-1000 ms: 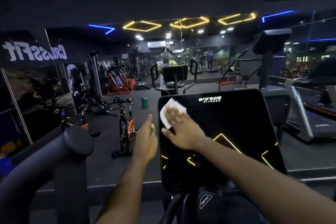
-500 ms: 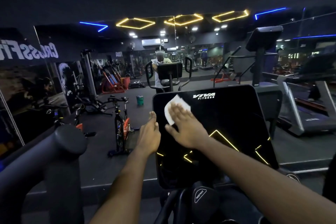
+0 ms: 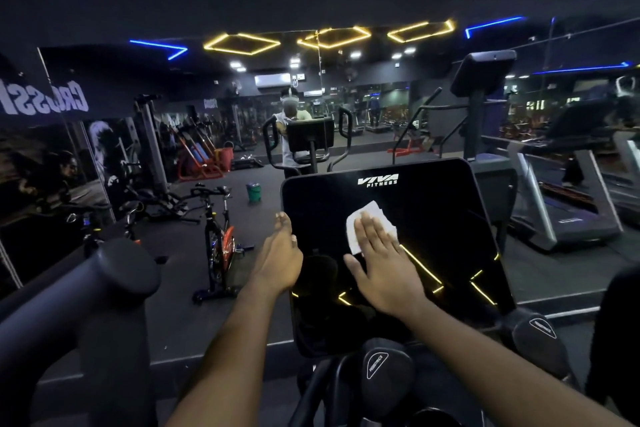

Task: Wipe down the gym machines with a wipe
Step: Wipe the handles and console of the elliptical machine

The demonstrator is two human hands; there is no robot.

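A black glossy console screen (image 3: 433, 204) marked VIVA FITNESS tilts up in front of me, with yellow light lines reflected in it. My right hand (image 3: 384, 263) lies flat on the screen's middle with straight fingers, pressing a white wipe (image 3: 372, 215) against the glass; the wipe sticks out past the fingertips. My left hand (image 3: 278, 258) rests against the screen's left edge, fingers together and pointing forward; I cannot tell if the thumb hooks behind the edge.
A thick black handlebar (image 3: 104, 274) rises at the lower left, and a resistance knob (image 3: 384, 366) sits under the console. A spin bike (image 3: 218, 239) and a green bucket (image 3: 254, 191) stand on the floor ahead. Treadmills (image 3: 561, 204) line the right; a mirror wall faces me.
My right hand has slid the wipe rightward, from the screen's upper left corner toward its middle. My left hand has stayed at the left edge.
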